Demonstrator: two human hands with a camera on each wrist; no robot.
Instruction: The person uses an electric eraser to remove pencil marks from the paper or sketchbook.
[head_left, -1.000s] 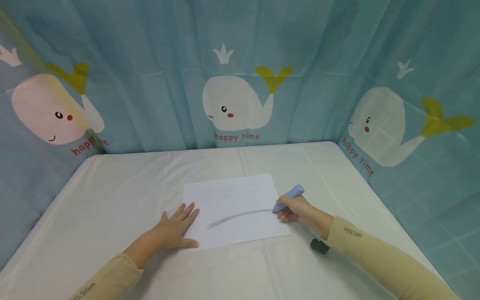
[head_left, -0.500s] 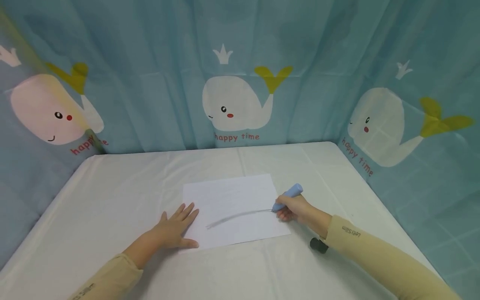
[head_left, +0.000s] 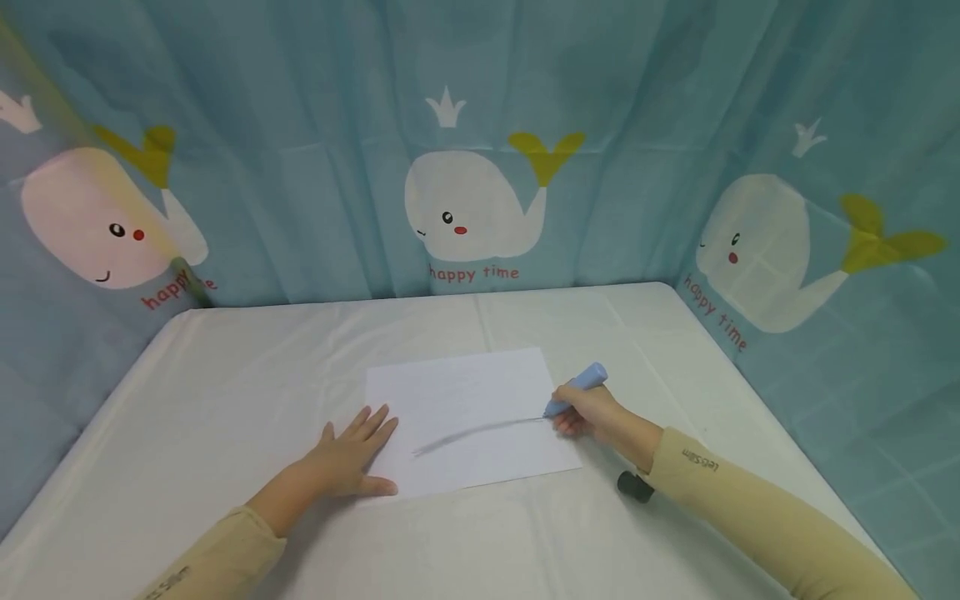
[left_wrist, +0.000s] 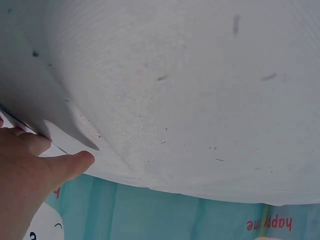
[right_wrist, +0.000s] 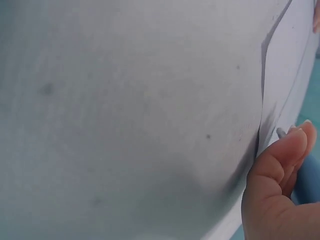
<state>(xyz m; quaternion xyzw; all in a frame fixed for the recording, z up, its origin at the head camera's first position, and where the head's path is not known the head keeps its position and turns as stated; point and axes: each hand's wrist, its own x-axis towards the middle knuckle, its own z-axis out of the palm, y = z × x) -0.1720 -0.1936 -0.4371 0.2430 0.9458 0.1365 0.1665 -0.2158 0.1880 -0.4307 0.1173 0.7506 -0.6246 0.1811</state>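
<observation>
Blue marker (head_left: 588, 378) sits pinched in your right hand (head_left: 592, 412), tip by the right end of the grey stroke (head_left: 480, 430) on the white paper (head_left: 457, 383); press lightly, evenly, your left hand (head_left: 351, 460), fingers spread, bracing its left edge.

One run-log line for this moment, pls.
left hand: rests on left edge of paper | right hand: holds blue marker, tip near grey line's right end | paper: on white table
</observation>
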